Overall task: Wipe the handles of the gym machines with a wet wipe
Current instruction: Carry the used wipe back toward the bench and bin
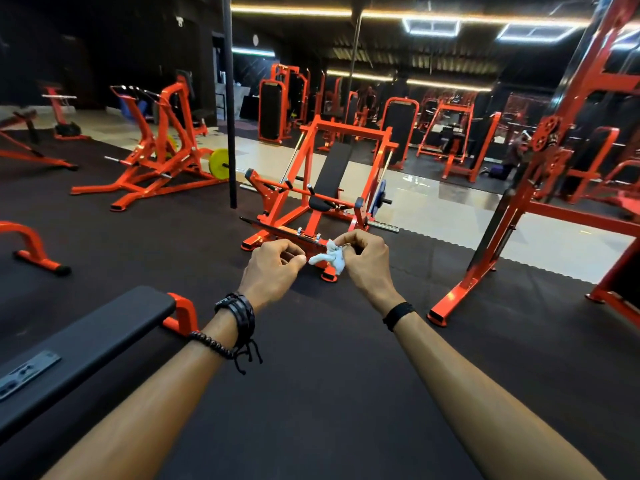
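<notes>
A: What sits closest to the lens?

B: Two bare forearms reaching forward over the black rubber floor (329,393), and a black padded bench (86,344) with an orange end bracket, down and to the left of the left hand (273,265). That wrist wears several dark bracelets (237,315); the other wrist has a single black band (398,315).

A: And the wipe?

B: The white wet wipe (329,258) is crumpled and hangs in the air between the two hands. Its long axis runs roughly sideways, with a tail pointing left toward the left thumb and a second bit drooping down. The right hand (367,261) has it: that grip is pinching the wipe's right end between curled fingers and thumb. The left grip is curled too, thumb and fingertips drawn together just beside the tail; I cannot tell if they touch it.

A: What lies beyond the hands?

B: Directly behind them stands an orange press machine (322,188) with a black slanted back pad, its low front rail partly hidden by the hands. Up and left of the left grip are a black pole (229,98), an orange lever machine (162,157) and a yellow weight plate (219,163). Right of the right grip rises a tall orange cable frame (540,188), whose feet rest on the mat. Glossy pale floor (450,202) runs behind.
</notes>
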